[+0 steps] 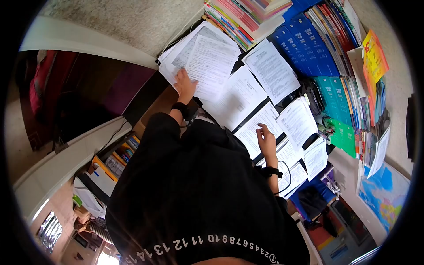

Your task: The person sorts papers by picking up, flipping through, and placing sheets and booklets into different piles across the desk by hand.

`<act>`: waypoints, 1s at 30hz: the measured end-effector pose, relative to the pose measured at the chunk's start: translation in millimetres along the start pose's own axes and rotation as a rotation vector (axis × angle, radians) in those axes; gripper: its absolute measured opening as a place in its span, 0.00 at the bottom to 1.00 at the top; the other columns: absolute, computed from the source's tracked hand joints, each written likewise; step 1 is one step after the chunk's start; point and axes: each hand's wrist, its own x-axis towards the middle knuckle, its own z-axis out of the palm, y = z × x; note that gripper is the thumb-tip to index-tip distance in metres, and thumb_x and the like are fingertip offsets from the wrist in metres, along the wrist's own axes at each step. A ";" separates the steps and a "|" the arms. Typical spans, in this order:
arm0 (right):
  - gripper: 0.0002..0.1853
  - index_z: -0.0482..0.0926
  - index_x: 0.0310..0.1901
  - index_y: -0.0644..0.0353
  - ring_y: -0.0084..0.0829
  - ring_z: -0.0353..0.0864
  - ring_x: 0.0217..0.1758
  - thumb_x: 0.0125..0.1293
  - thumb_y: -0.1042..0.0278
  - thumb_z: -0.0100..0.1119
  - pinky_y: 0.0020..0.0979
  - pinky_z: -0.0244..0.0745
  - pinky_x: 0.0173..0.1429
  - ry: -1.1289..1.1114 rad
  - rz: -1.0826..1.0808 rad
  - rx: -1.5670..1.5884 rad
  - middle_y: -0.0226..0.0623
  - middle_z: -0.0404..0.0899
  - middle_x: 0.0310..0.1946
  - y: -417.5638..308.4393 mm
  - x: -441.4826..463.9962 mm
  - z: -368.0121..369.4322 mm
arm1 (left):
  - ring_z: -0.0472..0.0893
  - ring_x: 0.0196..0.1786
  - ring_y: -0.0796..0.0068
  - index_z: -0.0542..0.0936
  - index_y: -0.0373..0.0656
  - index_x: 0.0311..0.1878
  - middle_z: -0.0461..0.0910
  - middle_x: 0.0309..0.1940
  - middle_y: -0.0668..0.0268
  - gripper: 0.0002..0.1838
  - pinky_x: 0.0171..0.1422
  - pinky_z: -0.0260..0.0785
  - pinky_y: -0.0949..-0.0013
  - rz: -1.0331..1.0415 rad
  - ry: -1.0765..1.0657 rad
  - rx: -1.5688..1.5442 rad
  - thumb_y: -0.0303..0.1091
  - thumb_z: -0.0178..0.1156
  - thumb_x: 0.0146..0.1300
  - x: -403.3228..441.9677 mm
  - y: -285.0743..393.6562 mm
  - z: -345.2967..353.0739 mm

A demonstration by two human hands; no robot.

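At the desk's far left, my left hand rests on the near edge of a pile of printed sheets, fingers spread. The top white sheet lies over a greyer printed page. My right hand is over another printed paper, with its fingers loosely bent and apart and nothing visible in it. Beside it is a printed stack. Between my hands lies a mostly blank sheet, with a text-filled set of papers behind it. Each wrist wears a black band.
Books stand piled at the back. Blue volumes, teal books and a green book line the right side. A thin black cable loops near my right wrist. An open drawer or shelf holds books at left.
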 end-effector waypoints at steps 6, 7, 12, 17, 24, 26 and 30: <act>0.11 0.75 0.47 0.56 0.44 0.82 0.33 0.64 0.66 0.54 0.39 0.75 0.37 -0.027 0.001 0.019 0.45 0.82 0.30 -17.4 -1.6 5.8 | 0.78 0.46 0.49 0.65 0.40 0.59 0.76 0.48 0.52 0.30 0.50 0.70 0.54 -0.103 -0.216 -0.315 0.34 0.64 0.53 25.9 -12.5 5.9; 0.11 0.75 0.47 0.57 0.44 0.82 0.34 0.64 0.66 0.54 0.39 0.75 0.37 -0.036 0.002 0.022 0.45 0.82 0.31 -20.4 -2.6 5.9 | 0.79 0.45 0.49 0.66 0.39 0.57 0.77 0.45 0.51 0.28 0.49 0.70 0.55 -0.001 -0.183 -0.382 0.34 0.62 0.54 24.6 -16.4 12.7; 0.12 0.75 0.49 0.58 0.42 0.82 0.35 0.65 0.66 0.54 0.36 0.75 0.40 0.032 0.003 0.167 0.47 0.81 0.31 -10.7 -3.9 13.9 | 0.79 0.45 0.62 0.71 0.37 0.51 0.78 0.43 0.53 0.15 0.50 0.70 0.66 0.165 -0.199 -0.837 0.29 0.55 0.62 -13.5 11.4 -20.7; 0.23 0.65 0.62 0.60 0.29 0.73 0.55 0.72 0.55 0.44 0.31 0.65 0.59 0.049 0.239 0.816 0.42 0.75 0.53 -30.0 -4.7 -20.4 | 0.72 0.50 0.80 0.69 0.35 0.53 0.75 0.47 0.65 0.12 0.55 0.65 0.74 0.127 -0.557 -1.357 0.28 0.49 0.67 -88.3 56.6 -86.8; 0.24 0.62 0.62 0.65 0.28 0.70 0.56 0.71 0.59 0.46 0.30 0.64 0.61 0.226 0.165 1.054 0.42 0.70 0.56 -53.5 -26.7 -85.5 | 0.71 0.52 0.83 0.65 0.35 0.56 0.73 0.50 0.65 0.14 0.58 0.62 0.75 0.323 -0.856 -1.448 0.29 0.47 0.69 -148.6 103.6 -106.0; 0.22 0.63 0.60 0.66 0.25 0.71 0.53 0.69 0.67 0.50 0.26 0.66 0.58 0.327 0.147 1.073 0.40 0.72 0.53 -51.9 -34.3 -96.3 | 0.70 0.53 0.82 0.64 0.35 0.57 0.72 0.51 0.64 0.15 0.59 0.61 0.75 0.379 -0.904 -1.464 0.29 0.47 0.70 -158.6 117.9 -116.0; 0.20 0.63 0.60 0.66 0.24 0.72 0.52 0.69 0.69 0.49 0.26 0.66 0.57 0.389 0.085 1.114 0.39 0.73 0.52 -43.5 -60.7 -111.1 | 0.69 0.54 0.80 0.62 0.34 0.59 0.71 0.53 0.62 0.17 0.60 0.61 0.73 0.428 -0.971 -1.475 0.29 0.46 0.70 -176.0 131.0 -131.8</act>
